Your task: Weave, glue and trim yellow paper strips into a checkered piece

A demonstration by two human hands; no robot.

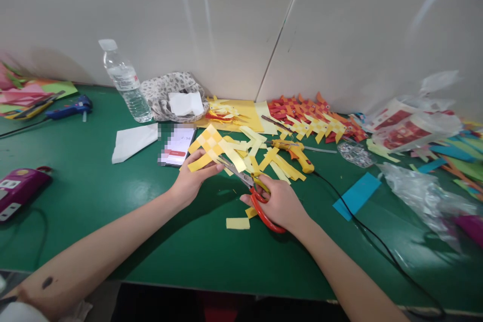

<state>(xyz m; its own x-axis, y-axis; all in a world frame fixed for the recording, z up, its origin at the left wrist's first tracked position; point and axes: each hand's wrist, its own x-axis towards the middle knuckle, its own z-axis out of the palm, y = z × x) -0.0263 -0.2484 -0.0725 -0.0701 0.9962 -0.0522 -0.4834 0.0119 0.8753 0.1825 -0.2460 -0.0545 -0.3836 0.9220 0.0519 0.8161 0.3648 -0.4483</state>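
Bare left hand (190,181), bare right hand (281,206), dark smudge (47,282) on left forearm (113,241)

Room left; glue gun (294,153), cord (362,226) right

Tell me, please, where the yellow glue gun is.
Head view: the yellow glue gun lies right of centre on the green table, just beyond the right hand.

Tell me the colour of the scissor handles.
Red, on the metal-bladed scissors in the right hand; clearest in the head view.
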